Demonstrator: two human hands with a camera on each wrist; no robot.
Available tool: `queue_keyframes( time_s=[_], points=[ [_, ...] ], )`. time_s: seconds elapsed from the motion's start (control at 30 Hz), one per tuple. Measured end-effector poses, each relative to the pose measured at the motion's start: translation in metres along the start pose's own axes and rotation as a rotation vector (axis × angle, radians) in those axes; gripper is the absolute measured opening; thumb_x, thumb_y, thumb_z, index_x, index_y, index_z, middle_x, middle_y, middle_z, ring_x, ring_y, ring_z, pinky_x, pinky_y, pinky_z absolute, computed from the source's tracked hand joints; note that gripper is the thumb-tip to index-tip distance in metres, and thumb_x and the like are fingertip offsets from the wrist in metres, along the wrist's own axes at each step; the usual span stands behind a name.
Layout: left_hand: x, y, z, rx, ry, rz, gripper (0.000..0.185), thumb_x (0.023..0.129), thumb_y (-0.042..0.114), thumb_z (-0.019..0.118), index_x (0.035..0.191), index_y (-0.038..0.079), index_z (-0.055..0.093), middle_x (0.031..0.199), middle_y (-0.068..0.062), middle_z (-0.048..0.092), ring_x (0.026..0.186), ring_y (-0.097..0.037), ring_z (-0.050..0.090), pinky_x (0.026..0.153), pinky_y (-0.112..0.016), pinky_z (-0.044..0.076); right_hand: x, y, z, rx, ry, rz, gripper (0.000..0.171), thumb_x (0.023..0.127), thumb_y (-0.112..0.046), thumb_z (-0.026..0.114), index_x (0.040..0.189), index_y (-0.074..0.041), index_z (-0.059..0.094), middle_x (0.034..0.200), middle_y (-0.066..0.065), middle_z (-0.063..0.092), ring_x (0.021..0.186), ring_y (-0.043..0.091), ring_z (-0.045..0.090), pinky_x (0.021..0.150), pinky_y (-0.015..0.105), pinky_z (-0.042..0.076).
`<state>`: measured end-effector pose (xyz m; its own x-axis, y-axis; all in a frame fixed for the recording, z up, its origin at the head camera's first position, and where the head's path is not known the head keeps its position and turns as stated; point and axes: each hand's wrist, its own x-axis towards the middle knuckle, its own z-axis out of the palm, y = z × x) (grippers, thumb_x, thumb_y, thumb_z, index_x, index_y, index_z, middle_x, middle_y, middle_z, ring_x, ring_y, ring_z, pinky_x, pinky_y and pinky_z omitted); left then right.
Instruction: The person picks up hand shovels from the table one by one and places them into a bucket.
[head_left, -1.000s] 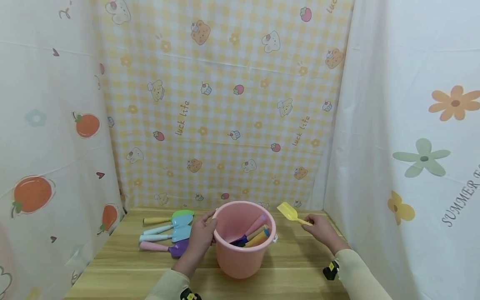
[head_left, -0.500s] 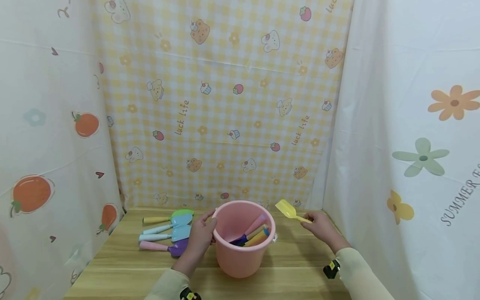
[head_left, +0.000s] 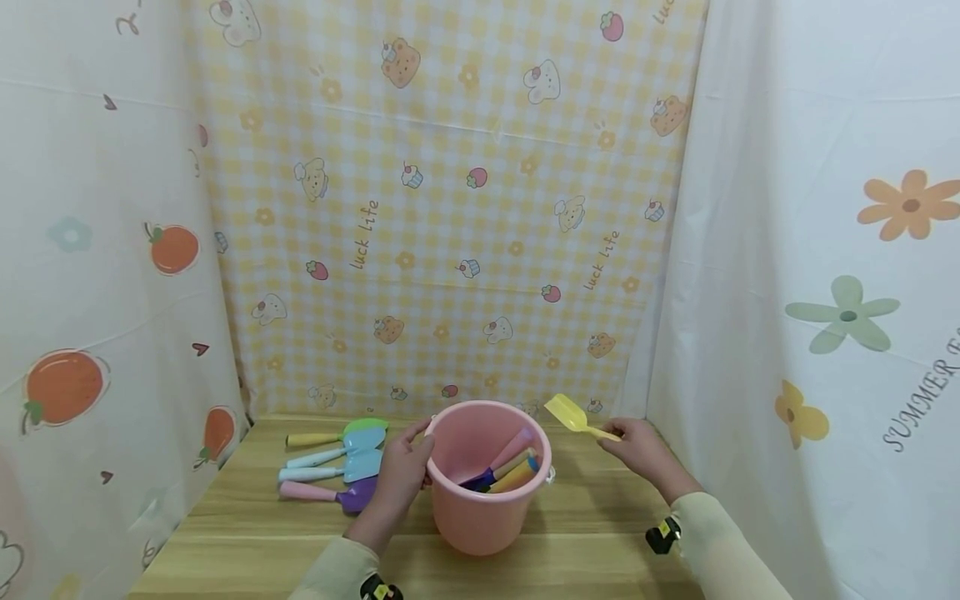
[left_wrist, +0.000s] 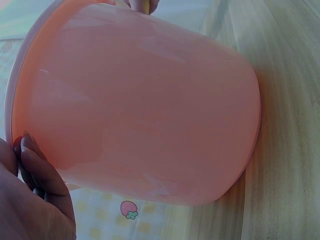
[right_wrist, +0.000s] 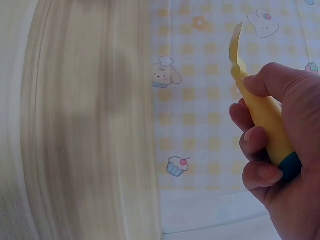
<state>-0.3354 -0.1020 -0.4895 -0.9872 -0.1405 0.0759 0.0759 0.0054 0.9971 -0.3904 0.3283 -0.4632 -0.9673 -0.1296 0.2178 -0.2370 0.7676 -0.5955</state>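
A pink bucket (head_left: 480,521) stands upright on the table, with several tool handles (head_left: 517,475) inside it. My left hand (head_left: 405,471) grips the bucket's left rim; the left wrist view shows curled fingers (left_wrist: 47,172) against the outer wall below the rim. To the right of the bucket, my right hand (head_left: 637,450) holds a small yellow toy shovel (head_left: 570,412) by its handle, its blade pointing up and left, above the table. In the right wrist view, fingers and thumb wrap the yellow handle (right_wrist: 270,122), which has a teal end.
Left of the bucket lie several toy shovels: one with a green blade (head_left: 367,428), two light blue shovels (head_left: 311,475), and one with a purple blade and pink handle (head_left: 307,493). A checked cloth (head_left: 450,208) hangs behind the wooden table (head_left: 247,533), with white cloths at both sides.
My right hand has moved slightly up and left with the yellow shovel, bringing the blade a little nearer the bucket rim. The left hand and bucket stay where they were.
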Motion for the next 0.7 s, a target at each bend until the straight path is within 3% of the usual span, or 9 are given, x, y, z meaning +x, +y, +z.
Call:
queue_keyframes(
  time_s=[0.7],
  points=[
    [-0.001, 0.002, 0.0, 0.008, -0.001, 0.016, 0.047, 0.11, 0.022, 0.063, 0.155, 0.007, 0.064, 0.061, -0.002, 0.058, 0.052, -0.015, 0.057, 0.051, -0.026, 0.05, 0.001, -0.025, -0.003, -0.021, -0.01, -0.029, 0.013, 0.102, -0.019, 0.079, 0.108, -0.007, 0.082, 0.086, -0.003, 0.071, 0.07, 0.017, 0.055, 0.058, 0.03, 0.047]
  ],
)
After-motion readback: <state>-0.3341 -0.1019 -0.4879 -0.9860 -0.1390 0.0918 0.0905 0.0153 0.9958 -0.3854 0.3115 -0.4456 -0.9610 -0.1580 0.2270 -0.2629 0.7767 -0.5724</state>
